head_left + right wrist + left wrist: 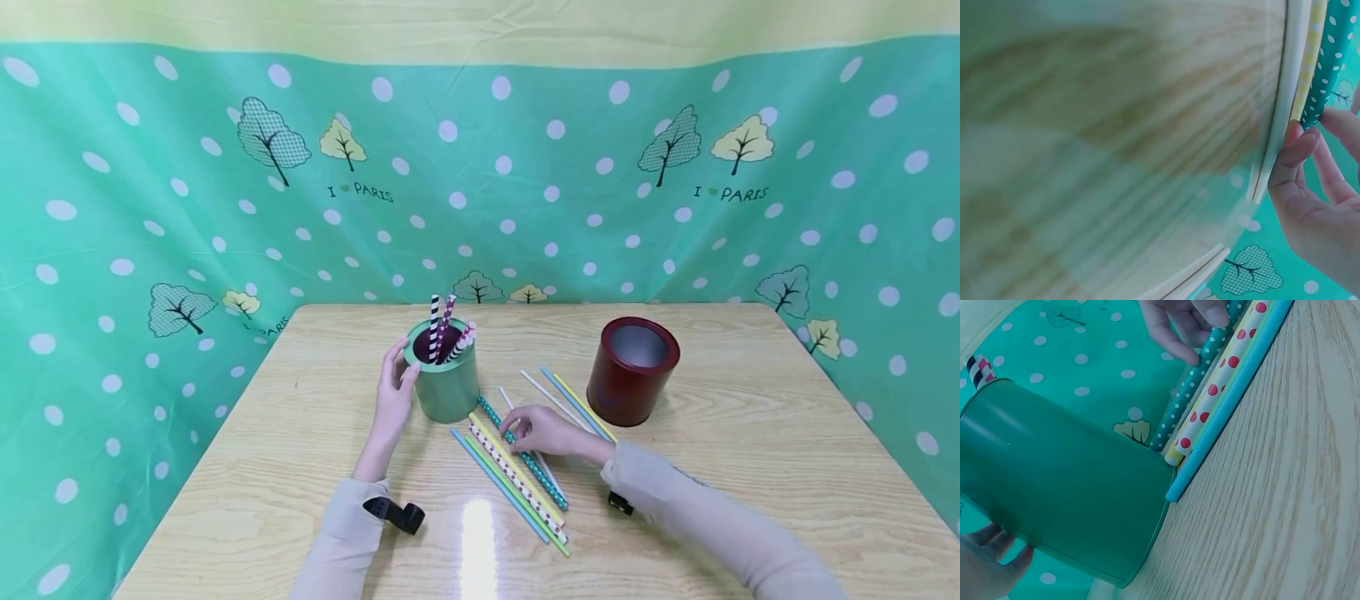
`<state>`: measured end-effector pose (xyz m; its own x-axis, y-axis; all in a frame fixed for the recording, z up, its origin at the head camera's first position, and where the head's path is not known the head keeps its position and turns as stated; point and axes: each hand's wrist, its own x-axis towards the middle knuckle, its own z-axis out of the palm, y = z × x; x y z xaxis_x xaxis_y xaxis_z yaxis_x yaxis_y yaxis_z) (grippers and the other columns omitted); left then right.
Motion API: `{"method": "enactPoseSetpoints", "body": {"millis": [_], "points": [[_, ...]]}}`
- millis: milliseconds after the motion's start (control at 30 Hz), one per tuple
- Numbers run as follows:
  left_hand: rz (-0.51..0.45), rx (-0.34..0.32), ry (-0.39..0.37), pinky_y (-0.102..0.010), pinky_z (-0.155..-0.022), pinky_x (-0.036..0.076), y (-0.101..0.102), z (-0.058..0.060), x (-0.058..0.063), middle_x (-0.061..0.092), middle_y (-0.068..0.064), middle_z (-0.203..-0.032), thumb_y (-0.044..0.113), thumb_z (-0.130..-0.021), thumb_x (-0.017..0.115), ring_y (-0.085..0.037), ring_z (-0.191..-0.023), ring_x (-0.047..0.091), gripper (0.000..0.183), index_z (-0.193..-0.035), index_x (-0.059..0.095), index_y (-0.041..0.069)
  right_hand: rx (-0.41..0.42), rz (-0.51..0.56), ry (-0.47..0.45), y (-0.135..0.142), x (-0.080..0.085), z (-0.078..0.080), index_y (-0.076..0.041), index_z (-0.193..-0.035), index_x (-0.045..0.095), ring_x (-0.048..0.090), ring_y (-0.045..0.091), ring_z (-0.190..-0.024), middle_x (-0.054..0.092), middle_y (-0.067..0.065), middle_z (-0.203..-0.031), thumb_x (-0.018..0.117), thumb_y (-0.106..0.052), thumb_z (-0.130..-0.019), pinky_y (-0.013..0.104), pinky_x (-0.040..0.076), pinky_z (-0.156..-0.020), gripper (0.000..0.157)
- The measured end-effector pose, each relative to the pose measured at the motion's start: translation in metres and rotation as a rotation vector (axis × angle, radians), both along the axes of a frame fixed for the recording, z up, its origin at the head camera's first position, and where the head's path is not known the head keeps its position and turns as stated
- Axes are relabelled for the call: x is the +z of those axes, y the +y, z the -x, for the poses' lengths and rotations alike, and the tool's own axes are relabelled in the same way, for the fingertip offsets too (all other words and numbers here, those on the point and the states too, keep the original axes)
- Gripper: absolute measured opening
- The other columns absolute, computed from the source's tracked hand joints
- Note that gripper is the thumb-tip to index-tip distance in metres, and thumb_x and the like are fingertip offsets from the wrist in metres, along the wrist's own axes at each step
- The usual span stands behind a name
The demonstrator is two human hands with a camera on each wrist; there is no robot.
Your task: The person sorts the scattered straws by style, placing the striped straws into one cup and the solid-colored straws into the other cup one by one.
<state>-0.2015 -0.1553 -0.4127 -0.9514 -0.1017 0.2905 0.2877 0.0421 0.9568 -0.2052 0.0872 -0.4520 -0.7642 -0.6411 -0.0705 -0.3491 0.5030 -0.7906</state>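
My left hand (395, 387) holds the side of a green can (447, 392) near its rim, thumb in front and fingers round the left. Several patterned paper straws (442, 329), black-striped and pink, stand leaning in that can. To its right, my right hand (542, 429) pinches a teal straw with white dots (1329, 62) between thumb and fingers. That straw lies among others: a yellow straw (480, 427), a white straw with red dots (1212, 389), a green straw (555, 543) and a blue straw (1235, 403).
A dark red can (630, 387), its visible inside bare, stands right of the straws. Near it lie a white straw (547, 392), a blue straw (573, 402) and a yellow straw (567, 387), partly behind the right forearm. A dotted green cloth (525, 183) hangs behind the wooden table (247, 500).
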Motion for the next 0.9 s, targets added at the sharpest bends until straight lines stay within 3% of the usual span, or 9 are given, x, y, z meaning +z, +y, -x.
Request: {"method": "enactPoseSetpoints", "body": {"millis": [233,500,667,767,900], "points": [[-0.002,0.001,0.005,-0.042,-0.101,0.026,0.000,0.000,0.000,0.039,-0.025,-0.128,0.007,-0.092,0.044,-0.031,-0.121,0.034,0.044,-0.133,0.029,0.002,-0.014,0.048,0.016,0.001,0.005,-0.002,0.000,-0.098,0.062,0.047,0.007,-0.057,0.056,0.002,-0.068,0.065,-0.003,-0.076,0.019,0.040,-0.051,0.023],[-0.002,-0.003,0.002,-0.042,-0.101,0.026,0.000,-0.001,0.000,0.039,-0.025,-0.128,0.007,-0.092,0.043,-0.031,-0.121,0.034,0.044,-0.133,0.029,0.002,-0.051,0.144,-0.062,0.001,0.011,-0.007,0.006,-0.104,0.057,0.050,0.013,-0.052,0.058,0.008,-0.069,0.061,0.001,-0.078,0.020,0.041,-0.047,0.027],[-0.005,-0.008,0.002,-0.042,-0.101,0.026,0.000,-0.001,0.000,0.039,-0.025,-0.128,0.007,-0.092,0.043,-0.031,-0.121,0.034,0.044,-0.133,0.029,0.003,-0.098,0.200,-0.107,0.000,0.022,-0.014,0.009,-0.107,0.053,0.054,0.030,-0.057,0.058,0.015,-0.074,0.058,0.003,-0.079,0.034,0.048,-0.051,0.030],[-0.007,-0.007,0.005,-0.042,-0.101,0.026,0.000,-0.001,0.000,0.039,-0.026,-0.127,0.007,-0.092,0.043,-0.032,-0.121,0.034,0.043,-0.133,0.029,0.003,-0.130,0.230,-0.132,0.001,0.022,-0.015,0.009,-0.110,0.052,0.054,0.026,-0.060,0.058,0.017,-0.079,0.055,0.003,-0.081,0.040,0.049,-0.055,0.030],[-0.006,-0.008,0.011,-0.042,-0.101,0.026,0.000,-0.001,-0.001,0.039,-0.026,-0.127,0.006,-0.092,0.043,-0.032,-0.120,0.034,0.043,-0.133,0.029,0.002,-0.178,0.272,-0.137,0.002,0.016,-0.013,0.006,-0.113,0.051,0.054,0.012,-0.060,0.059,0.016,-0.082,0.055,-0.001,-0.082,0.036,0.050,-0.057,0.031]]}}
